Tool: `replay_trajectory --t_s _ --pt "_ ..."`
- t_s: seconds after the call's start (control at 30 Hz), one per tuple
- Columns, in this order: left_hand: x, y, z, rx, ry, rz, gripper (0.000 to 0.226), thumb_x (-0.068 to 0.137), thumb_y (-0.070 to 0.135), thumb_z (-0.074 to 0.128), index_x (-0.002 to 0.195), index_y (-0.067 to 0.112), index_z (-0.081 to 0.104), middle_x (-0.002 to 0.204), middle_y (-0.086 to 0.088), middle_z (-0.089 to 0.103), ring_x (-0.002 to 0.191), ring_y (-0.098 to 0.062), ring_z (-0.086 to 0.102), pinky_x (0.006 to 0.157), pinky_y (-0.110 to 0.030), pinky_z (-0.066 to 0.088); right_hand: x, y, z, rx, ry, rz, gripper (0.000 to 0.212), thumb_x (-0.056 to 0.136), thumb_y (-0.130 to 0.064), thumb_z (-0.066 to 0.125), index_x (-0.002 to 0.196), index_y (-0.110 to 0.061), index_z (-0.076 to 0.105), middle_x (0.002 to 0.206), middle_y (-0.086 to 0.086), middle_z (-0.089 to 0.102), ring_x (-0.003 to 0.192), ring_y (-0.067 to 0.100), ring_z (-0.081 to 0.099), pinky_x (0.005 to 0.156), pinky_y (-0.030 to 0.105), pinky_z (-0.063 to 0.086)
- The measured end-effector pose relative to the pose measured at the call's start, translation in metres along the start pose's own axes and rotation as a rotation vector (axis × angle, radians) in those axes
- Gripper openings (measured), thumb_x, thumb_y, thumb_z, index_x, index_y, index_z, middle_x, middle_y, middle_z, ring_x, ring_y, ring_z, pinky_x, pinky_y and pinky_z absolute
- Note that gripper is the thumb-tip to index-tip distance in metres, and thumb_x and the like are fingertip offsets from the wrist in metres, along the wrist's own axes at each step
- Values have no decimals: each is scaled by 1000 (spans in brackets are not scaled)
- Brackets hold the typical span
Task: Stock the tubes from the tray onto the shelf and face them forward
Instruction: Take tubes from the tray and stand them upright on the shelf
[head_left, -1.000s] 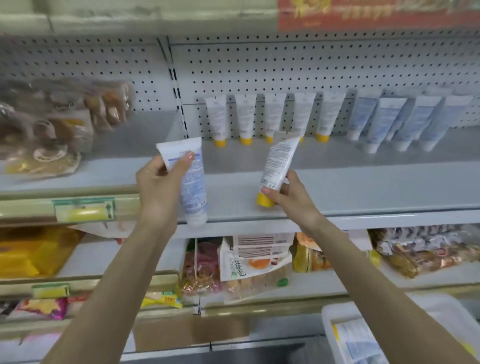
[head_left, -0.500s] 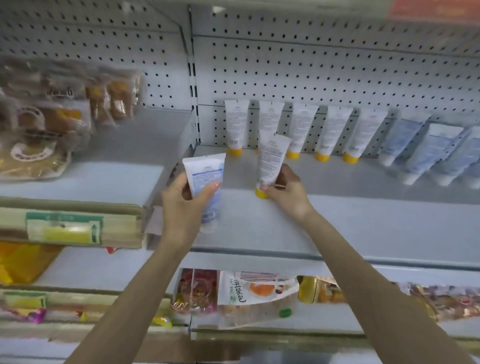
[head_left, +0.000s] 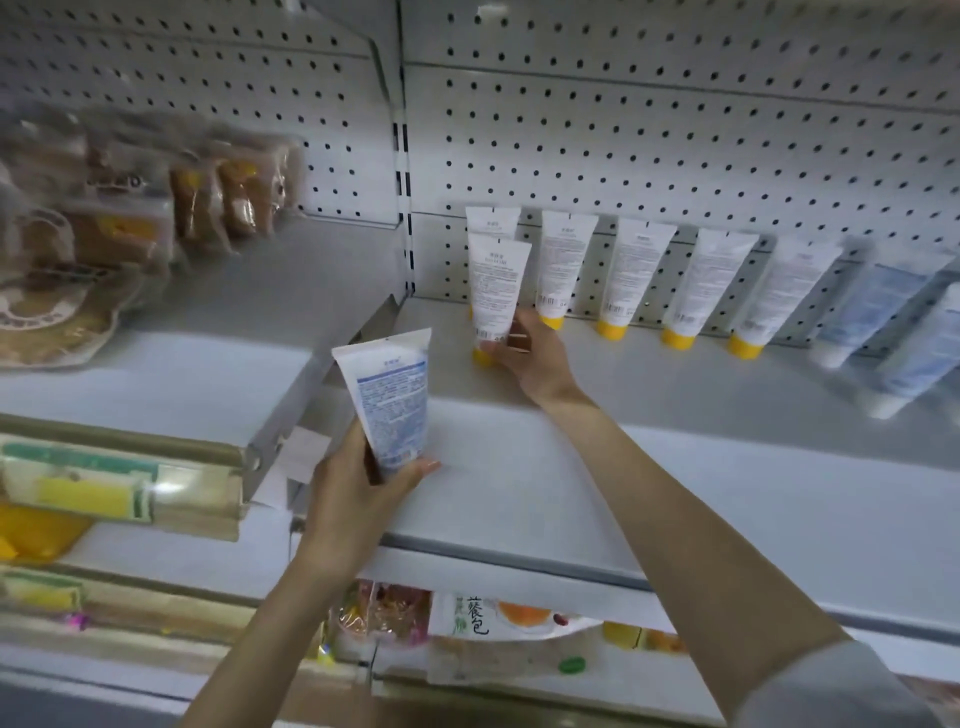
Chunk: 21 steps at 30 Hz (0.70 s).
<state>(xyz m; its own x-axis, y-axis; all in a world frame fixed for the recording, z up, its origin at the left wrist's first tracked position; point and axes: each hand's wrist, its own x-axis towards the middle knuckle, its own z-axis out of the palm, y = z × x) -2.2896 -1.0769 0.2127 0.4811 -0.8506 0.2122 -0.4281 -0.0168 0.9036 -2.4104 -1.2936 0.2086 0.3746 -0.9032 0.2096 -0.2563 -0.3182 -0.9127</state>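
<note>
Right hand (head_left: 524, 353) grips a yellow-capped tube (head_left: 496, 291) upright on the shelf (head_left: 701, 426), before the back row (head_left: 634, 275). Left hand (head_left: 358, 493), at seven o'clock, grips a blue-printed tube (head_left: 389, 400) near the front edge (head_left: 519, 566); bare shelf lies at four o'clock.

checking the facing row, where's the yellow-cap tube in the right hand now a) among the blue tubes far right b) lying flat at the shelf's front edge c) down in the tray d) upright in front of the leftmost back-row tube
D: the right hand grips the yellow-cap tube upright, cap down, just in front of the leftmost back-row tube; the left hand holds a blue-print tube apart.
</note>
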Motion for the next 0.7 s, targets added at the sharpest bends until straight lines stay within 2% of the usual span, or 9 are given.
replay_trajectory --t_s 0.03,0.13,0.23,0.33,0.43,0.5,0.57,0.63,0.7 --pt "0 -1 -1 4 -13 -7 41 74 17 79 107 24 56 96 22 63 91 7 58 70 -8 45 1 0 1 -4 -2 2 41 83 -16 73 121 -14 59 110 -2 67 97 12 63 88 18 47" --pt "2 -5 -4 -14 -67 -31 44 75 15 78 112 24 56 103 17 66 96 -3 62 78 -20 50 4 2 0 -26 -12 -3 42 83 -18 72 122 -16 59 109 -4 67 97 10 63 86 14 45" --pt "2 -6 -6 -2 -98 -19 43 76 14 77 111 29 55 104 16 66 99 -10 62 82 -27 52 4 3 0 -37 -20 -1 41 83 -19 71 123 -17 59 110 -3 67 97 9 63 89 16 46" --pt "-1 -6 -9 -54 -110 -23 46 79 16 74 119 24 55 110 16 65 104 -5 61 87 -25 50 2 2 0 -69 -22 -5 40 85 -22 70 123 -18 59 111 -5 67 98 8 63 90 17 45" --pt "-2 -6 -11 -129 -106 -49 48 79 14 73 122 21 54 112 17 65 105 1 61 90 -23 48 1 3 0 -142 -32 22 40 85 -28 70 122 -16 60 112 -2 68 103 12 63 95 27 47" --pt "-3 -5 -10 -143 -76 -47 45 79 11 73 119 22 56 111 18 65 102 3 61 89 -22 49 -5 0 -3 -33 -13 111 49 84 -28 71 128 -12 56 119 3 65 107 13 61 99 33 46" --pt "-3 -2 -8 -144 -59 -34 45 77 8 74 118 20 58 109 18 66 100 3 63 88 -21 51 -23 -10 -16 219 39 234 52 88 -23 67 134 -7 49 127 9 59 109 16 59 98 32 47" --pt "-1 5 -3 -184 -80 -14 42 76 4 74 114 17 61 106 15 68 97 0 65 86 -21 53 -51 -18 -37 474 1 276 38 94 -18 57 130 -5 51 126 14 59 106 20 61 97 33 48" --pt "4 17 7 -230 -150 10 40 76 2 74 111 16 64 104 13 70 96 -2 66 84 -21 53 -80 -23 -59 518 -82 222 28 96 -22 52 121 -11 57 121 9 63 107 22 63 98 36 47"
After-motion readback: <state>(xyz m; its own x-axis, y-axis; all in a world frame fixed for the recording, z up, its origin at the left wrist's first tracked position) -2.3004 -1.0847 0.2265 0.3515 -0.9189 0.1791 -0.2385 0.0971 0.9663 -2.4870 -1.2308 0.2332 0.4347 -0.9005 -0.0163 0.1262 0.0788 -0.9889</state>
